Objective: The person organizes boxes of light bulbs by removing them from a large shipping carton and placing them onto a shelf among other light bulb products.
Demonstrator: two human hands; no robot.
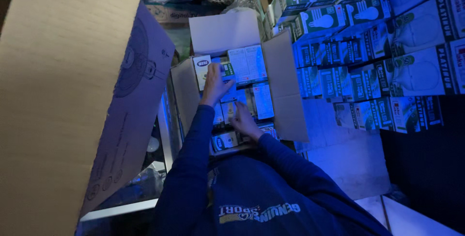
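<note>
Small bulb boxes [247,64] fill an open cardboard carton [283,86] held against the person's chest, flaps splayed outward, in a cramped storeroom washed in blue light. Both dark-sleeved arms reach down into it. The left hand [214,84] is up at the far rows, fingers curled around the top of one white-and-green box [202,69] that stands a little proud of its neighbours, apparently pinched between thumb and fingers. The right hand [244,121] lies lower, near the carton's close edge, fingers together and flat over the packed boxes there; whether it grips one cannot be told from here.

By the look of it, this is the sorting or lifting-out stage: one box is half raised while the rest sit tight in rows. Freeing it seems to call for a straight upward pull, with the other hand steadying the neighbours so the row does not shift.

To the person's right, shelves [368,57] carry stacked bulb cartons of the same kind. A tall flat fan carton [131,120] leans close on the left, crowding the arm on that side.
</note>
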